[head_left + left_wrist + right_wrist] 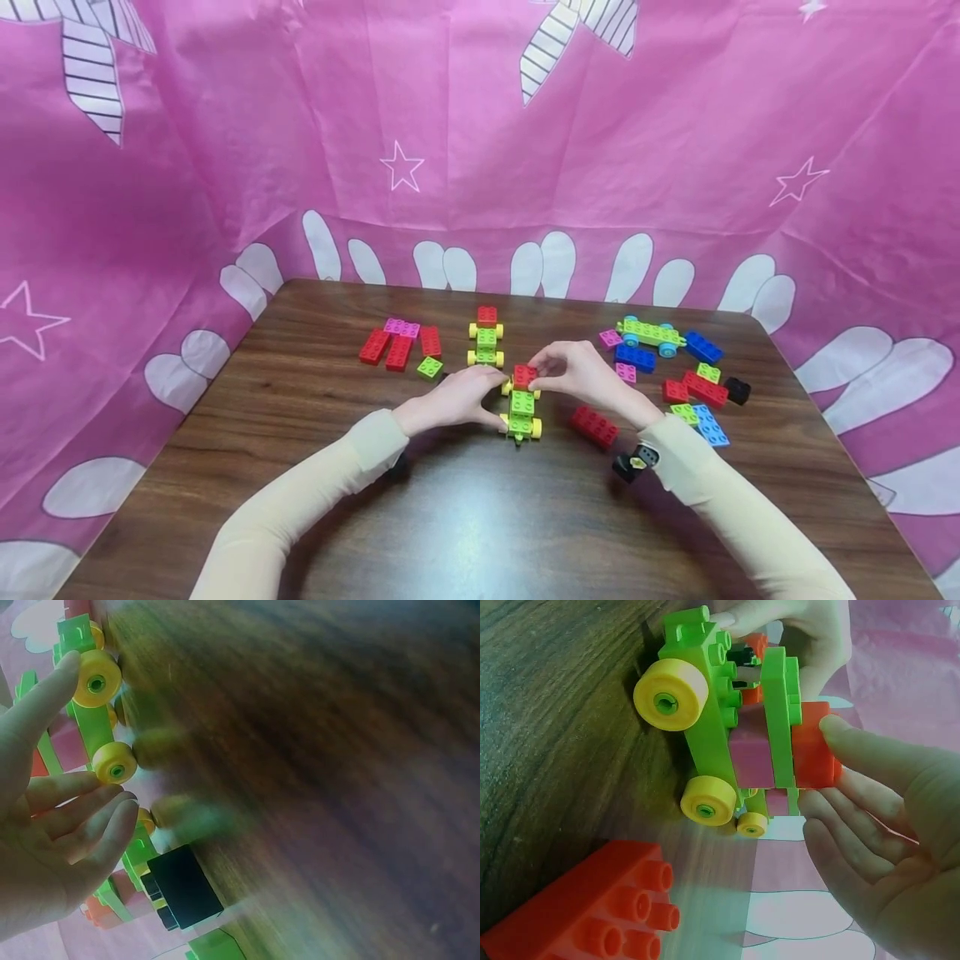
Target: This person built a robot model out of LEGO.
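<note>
The left hand [453,400] spans the near car [522,406] with thumb and fingers wide apart at its wheels [96,684], probably to stop it rolling. The far car [487,337] stands just beyond. The near car sits on the desk [465,533] between both hands. The right hand [573,371] pinches the red brick [524,377] atop it, seemingly to keep it aligned. A loose brick [595,427] lies nearby, to the right.

From six o'clock, my head view looks down toward twelve, far back; my wrist views, from eight and four, share the toy car [709,746] up close.
</note>
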`<state>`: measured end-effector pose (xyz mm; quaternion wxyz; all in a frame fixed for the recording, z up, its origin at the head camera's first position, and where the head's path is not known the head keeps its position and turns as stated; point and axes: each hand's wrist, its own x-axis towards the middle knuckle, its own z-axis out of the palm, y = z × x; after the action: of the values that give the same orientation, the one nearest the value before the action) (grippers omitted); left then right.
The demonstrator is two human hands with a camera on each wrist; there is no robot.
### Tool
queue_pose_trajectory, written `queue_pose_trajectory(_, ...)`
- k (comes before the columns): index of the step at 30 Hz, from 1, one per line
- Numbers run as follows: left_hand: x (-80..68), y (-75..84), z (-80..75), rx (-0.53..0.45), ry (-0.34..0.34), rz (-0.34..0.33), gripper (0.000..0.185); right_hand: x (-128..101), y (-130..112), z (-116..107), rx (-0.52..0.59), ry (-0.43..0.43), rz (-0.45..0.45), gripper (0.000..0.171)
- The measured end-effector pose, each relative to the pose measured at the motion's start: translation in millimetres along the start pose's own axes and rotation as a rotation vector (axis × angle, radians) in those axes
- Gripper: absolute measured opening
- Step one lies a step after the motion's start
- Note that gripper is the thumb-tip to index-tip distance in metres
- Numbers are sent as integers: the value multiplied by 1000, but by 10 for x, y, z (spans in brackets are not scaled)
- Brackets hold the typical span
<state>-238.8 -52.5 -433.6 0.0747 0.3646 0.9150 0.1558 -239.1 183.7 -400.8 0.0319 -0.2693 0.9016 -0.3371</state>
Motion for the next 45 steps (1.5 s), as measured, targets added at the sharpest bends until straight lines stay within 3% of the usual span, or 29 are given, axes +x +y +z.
queue_pose_trajectory(26,-49,-5,39,-26,18,-20,81,-63,0,36,29,-15,27,28)
queue_pose_trajectory(35,-48,-8,30,-12,26,-6,81,-93,22,44,0,24,-46,29)
queue_pose_trajectory(45,-21,14,49,59,35,9,76,-158,25,2,-16,53,-61,28)
